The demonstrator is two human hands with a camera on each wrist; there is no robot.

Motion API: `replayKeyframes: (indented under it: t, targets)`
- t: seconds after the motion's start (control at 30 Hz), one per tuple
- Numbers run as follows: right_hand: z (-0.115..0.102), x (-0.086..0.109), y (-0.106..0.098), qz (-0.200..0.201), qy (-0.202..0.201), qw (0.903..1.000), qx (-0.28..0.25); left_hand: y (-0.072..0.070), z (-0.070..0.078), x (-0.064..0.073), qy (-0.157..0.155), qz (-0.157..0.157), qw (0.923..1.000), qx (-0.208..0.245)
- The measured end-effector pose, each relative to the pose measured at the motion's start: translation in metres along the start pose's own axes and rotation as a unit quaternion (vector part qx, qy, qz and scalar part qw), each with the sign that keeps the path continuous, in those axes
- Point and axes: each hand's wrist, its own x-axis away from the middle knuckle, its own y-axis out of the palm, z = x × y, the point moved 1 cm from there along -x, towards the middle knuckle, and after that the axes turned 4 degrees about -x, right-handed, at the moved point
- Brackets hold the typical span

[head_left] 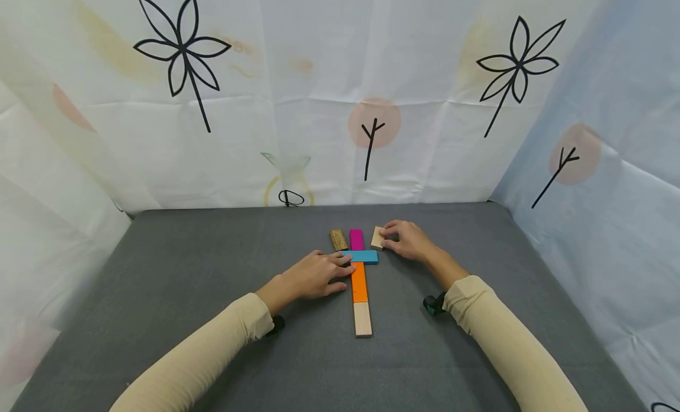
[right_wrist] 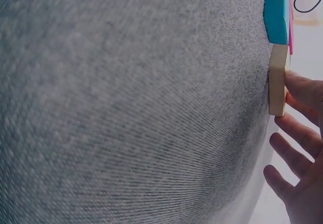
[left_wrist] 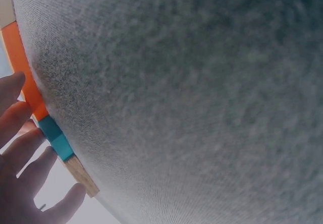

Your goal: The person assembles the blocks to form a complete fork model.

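My left hand (head_left: 319, 274) lies beside a row of flat blocks, fingers extended, fingertips on the left part of the blue block (head_left: 366, 257) and at the edge of the orange block (head_left: 359, 285). With thumb and fingers, my right hand (head_left: 406, 239) pinches a small pale wooden block (right_wrist: 277, 80), tilted slightly at the upper right of the row. The blue block lies crosswise, between the magenta block (head_left: 356, 239) above and the orange one below. A second pale block (head_left: 363, 320) continues the row at its near end. A brown, bark-textured block (head_left: 337, 239) slants at the upper left.
A grey cloth-covered table (head_left: 212, 247) spreads around the blocks. White fabric walls (head_left: 308, 123) with printed leaves and trees stand behind it and at both sides. Dark wrist straps (head_left: 434, 304) show below the rolled beige sleeves.
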Motion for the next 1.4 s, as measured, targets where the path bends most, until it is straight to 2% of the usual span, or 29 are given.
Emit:
replayKeyframes:
  t: [0.3,0.77,0.97,1.13,1.4]
  targets:
    - [-0.005,0.000,0.001,-0.012,-0.017,0.9993,0.032,-0.001,0.000,-0.001,0.000,-0.008,1.0000,0.000]
    - [-0.006,0.001,0.003,-0.015,-0.023,0.9989,0.039,-0.001,0.000,-0.001,-0.004,-0.013,0.9999,0.000]
    - [-0.007,0.000,0.003,-0.011,-0.043,0.9968,0.067,-0.002,0.000,-0.001,-0.009,-0.013,0.9999,0.003]
    - [-0.008,0.000,0.003,-0.006,-0.071,0.9903,0.119,-0.002,-0.001,-0.002,-0.016,-0.009,0.9998,0.010]
    - [-0.012,0.009,0.001,0.028,-0.074,0.9797,0.184,-0.003,-0.001,-0.001,-0.034,-0.010,0.9946,0.097]
